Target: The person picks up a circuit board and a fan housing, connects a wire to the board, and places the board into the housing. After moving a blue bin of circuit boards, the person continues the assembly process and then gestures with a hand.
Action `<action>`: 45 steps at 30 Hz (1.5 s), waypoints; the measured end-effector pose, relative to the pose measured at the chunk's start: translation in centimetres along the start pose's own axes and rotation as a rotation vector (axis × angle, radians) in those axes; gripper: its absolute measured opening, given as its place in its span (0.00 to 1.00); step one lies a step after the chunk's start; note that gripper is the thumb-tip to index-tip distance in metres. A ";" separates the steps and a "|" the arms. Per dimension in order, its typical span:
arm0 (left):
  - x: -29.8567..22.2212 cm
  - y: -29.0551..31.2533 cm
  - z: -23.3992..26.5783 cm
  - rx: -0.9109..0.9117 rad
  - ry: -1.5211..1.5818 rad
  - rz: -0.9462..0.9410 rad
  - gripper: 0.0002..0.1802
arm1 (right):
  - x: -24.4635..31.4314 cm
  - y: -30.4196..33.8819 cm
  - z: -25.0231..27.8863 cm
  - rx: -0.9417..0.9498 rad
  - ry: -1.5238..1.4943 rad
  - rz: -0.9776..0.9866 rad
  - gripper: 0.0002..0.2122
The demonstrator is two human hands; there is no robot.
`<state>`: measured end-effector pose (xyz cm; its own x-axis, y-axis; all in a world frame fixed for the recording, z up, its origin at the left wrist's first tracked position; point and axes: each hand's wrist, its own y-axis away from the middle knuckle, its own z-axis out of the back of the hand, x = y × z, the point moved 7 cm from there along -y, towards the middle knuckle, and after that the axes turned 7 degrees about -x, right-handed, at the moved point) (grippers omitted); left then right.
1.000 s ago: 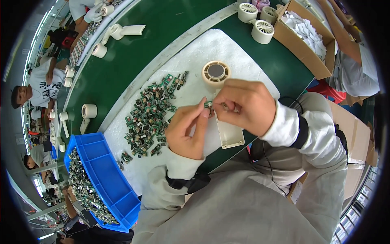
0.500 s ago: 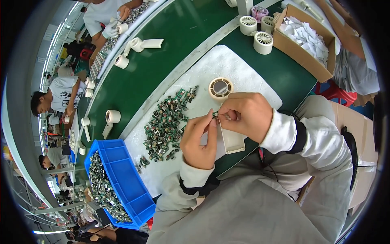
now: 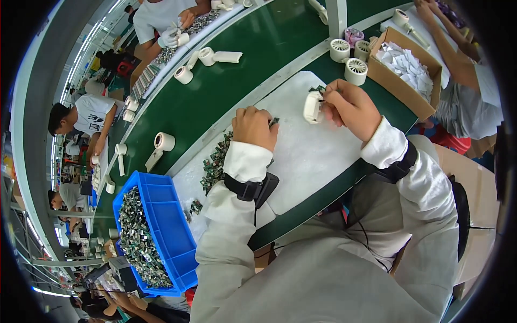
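Note:
On the white mat [image 3: 318, 167], my left hand [image 3: 253, 126] is on the far part of a pile of small green circuit boards [image 3: 212, 164]. Its fingers curl down together, and their tips are hidden. One board shows beside the thumb. My right hand [image 3: 353, 107] is closed at the edge of a white plastic fan housing [image 3: 312, 107], over the far right part of the mat. The housing is seen nearly end-on. A small green board [image 3: 316, 89] shows at its far end, close to my fingertips.
A blue bin [image 3: 169, 226] full of circuit boards stands at the left. White fan housings [image 3: 164, 141] lie on the green table beyond the mat. At the far right, a cardboard box [image 3: 401, 67] holds white paper pieces beside round fan parts [image 3: 355, 71]. Other people work around the table.
My hands have parted. The left moved onto the board pile; the right carried the fan housing away toward the mat's far side and tilted it. The view has shifted slightly.

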<state>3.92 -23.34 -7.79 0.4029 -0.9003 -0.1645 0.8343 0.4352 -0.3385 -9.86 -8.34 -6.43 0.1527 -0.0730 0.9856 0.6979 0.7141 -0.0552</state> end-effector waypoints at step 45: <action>-5.0 7.0 17.7 -0.881 0.668 -0.374 0.12 | -3.7 -26.0 -16.8 0.148 1.333 0.183 0.30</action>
<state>14.44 -15.77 7.07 -0.3101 -0.9072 -0.2843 0.2034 0.2288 -0.9520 -16.85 -38.33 -11.28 0.8502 -0.5234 0.0575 0.5264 0.8477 -0.0666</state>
